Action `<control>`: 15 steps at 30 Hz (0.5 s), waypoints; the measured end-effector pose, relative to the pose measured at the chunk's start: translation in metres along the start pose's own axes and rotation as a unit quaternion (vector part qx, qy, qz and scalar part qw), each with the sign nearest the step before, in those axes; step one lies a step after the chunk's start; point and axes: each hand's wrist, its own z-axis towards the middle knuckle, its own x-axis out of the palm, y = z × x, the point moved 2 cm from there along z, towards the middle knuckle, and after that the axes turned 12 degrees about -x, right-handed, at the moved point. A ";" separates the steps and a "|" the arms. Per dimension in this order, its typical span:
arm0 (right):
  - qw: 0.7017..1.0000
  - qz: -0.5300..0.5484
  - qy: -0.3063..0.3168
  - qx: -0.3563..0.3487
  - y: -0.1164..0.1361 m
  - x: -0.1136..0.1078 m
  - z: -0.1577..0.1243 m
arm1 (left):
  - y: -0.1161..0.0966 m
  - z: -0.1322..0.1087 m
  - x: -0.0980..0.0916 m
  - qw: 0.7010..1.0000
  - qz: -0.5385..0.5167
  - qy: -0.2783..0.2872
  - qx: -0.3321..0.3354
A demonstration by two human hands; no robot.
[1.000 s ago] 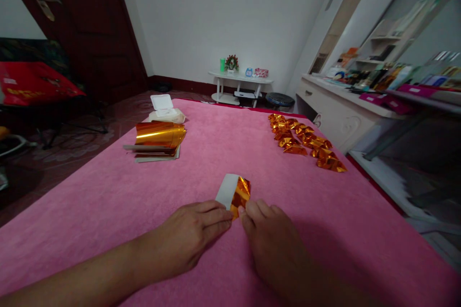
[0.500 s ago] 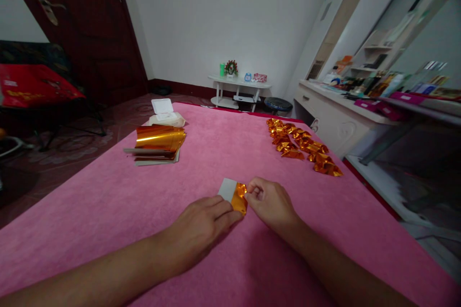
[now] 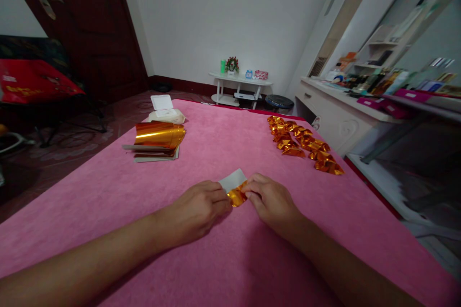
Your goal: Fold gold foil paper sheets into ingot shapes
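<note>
A small sheet of gold foil paper (image 3: 236, 197), partly folded with its pale grey back showing, is held between my hands just above or on the pink cloth. My left hand (image 3: 206, 206) grips its left end with the fingers closed. At the right end my right hand (image 3: 268, 196) pinches the foil between thumb and fingers. The fingertips cover both ends of the sheet. To the far left lies a stack of gold foil sheets (image 3: 158, 135), curled on top. Several folded gold foil pieces (image 3: 300, 141) sit in rows at the right.
Pink cloth (image 3: 201, 153) covers the table. Behind the foil stack is an opened white pack (image 3: 163, 108). A round stool (image 3: 279, 102) and small white table (image 3: 240, 78) stand beyond the far edge. A cluttered dresser (image 3: 334, 105) is on the right, a red bag (image 3: 38, 81) on the left.
The foil sheet has turned, its grey part now facing away from me. My left hand has shifted from lying over the sheet to gripping its left end; my right hand still pinches the right.
</note>
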 end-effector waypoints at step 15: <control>0.986 0.067 -0.010 0.153 -0.027 0.009 0.023 | 0.003 0.031 0.013 0.995 -0.094 0.018 -0.036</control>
